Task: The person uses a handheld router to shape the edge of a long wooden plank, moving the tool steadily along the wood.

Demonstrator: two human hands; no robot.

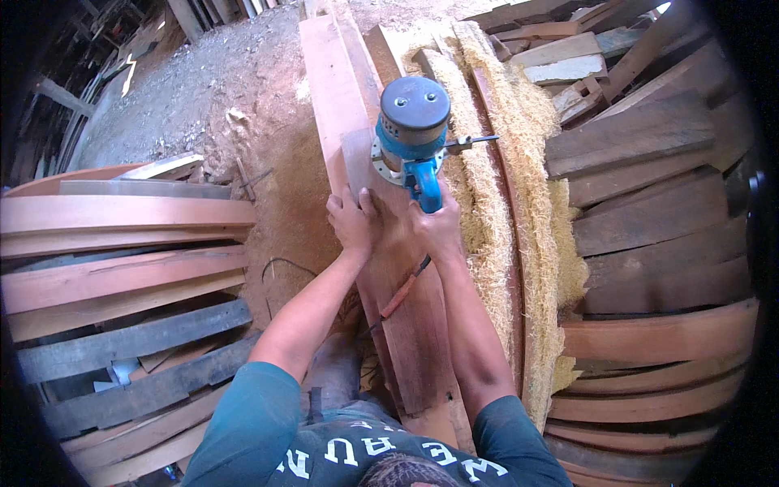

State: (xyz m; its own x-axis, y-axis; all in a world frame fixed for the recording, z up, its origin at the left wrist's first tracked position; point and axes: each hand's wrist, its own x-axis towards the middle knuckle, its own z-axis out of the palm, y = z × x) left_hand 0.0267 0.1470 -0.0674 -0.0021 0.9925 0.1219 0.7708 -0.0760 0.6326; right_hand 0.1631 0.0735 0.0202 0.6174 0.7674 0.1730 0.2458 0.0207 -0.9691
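Observation:
A blue router (414, 122) with a round dark top stands on a long brown wooden board (414, 341). My right hand (436, 227) is wrapped round the router's blue handle. My left hand (353, 221) grips the board's left edge, just below the router's base; some of its fingers are hidden against the wood. A thin metal rod (475, 140) sticks out from the base to the right. From the handle a dark cord with an orange-brown wrapped section (398, 297) runs back over the board toward my body.
Pale wood shavings (527, 243) lie heaped along the right side, round a long reddish strip (503, 195). Stacked planks (122, 213) fill the left, and dark timbers (649, 203) and curved boards (665, 337) the right. Sawdust covers the dirt ground (284, 162).

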